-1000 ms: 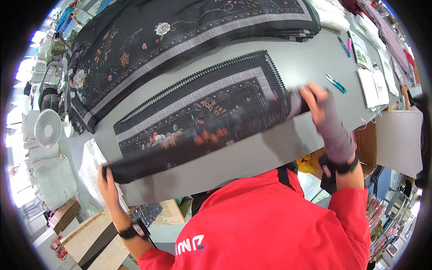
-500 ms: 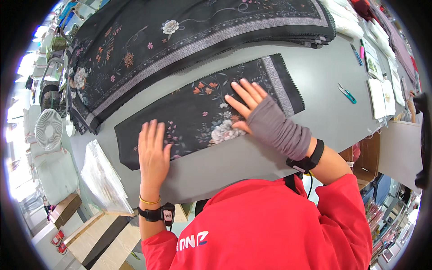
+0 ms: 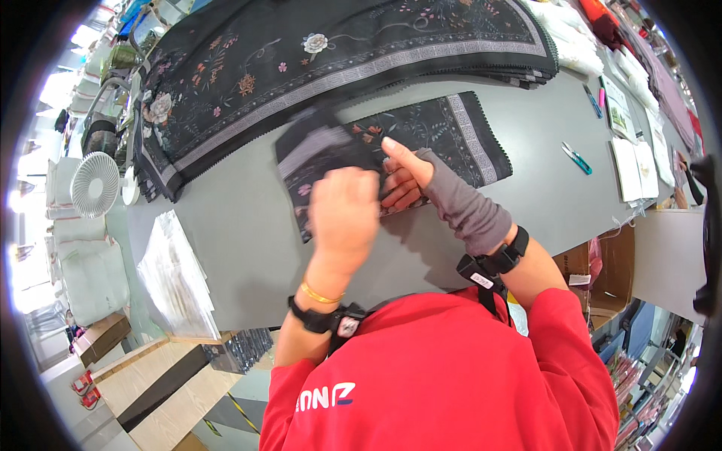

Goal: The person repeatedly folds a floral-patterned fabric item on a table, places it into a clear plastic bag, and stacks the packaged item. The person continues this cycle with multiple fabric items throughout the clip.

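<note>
Matt printed folded cloth [image 3: 429,128], smooth matt grey tabletop [image 3: 237,233], glossy plastic packets [image 3: 177,274], pale grained wooden boards [image 3: 184,395]

- bright red top [image 3: 444,368], white-and-blue print [image 3: 323,398] on it
- scrunchy grey fingerless sleeve [image 3: 464,203], right hand [image 3: 408,174]
- gold bangle [image 3: 319,295], left wrist
- black strap [image 3: 312,319] plus little box [image 3: 348,326], both wrists

The cloth [image 3: 435,129] — black, flower-printed, a pale band near its zigzag right edge — lies on the table [image 3: 233,240], its left part folded over and blurred.
</note>
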The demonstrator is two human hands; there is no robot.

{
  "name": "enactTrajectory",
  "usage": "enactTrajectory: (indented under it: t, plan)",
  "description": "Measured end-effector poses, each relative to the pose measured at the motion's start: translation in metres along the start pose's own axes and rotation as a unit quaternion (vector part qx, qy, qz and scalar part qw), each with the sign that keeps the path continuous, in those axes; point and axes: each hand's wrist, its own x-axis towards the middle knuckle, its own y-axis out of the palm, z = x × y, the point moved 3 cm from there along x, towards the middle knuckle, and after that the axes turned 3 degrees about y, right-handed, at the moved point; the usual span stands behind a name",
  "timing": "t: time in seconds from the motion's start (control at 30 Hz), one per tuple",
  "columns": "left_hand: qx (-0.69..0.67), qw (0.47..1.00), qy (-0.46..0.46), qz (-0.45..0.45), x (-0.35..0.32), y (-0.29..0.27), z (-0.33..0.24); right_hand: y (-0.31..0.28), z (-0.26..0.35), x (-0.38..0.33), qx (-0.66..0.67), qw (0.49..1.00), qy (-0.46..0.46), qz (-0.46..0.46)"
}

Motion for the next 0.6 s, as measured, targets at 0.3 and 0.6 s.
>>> enactTrajectory:
  t: [0.3, 0.6]
  plan:
    - [0.163, 0.973, -0.003, 0.161, -0.046, -0.024, 0.025, -0.016, -0.036, 0.028, -0.335, 0.924, -0.052, -0.175]
    - [-0.081, 0.972, -0.032, 0.217, -0.039, -0.033, 0.024, -0.091, 0.024, -0.072, -0.646, 0.482, -0.39, -0.445]
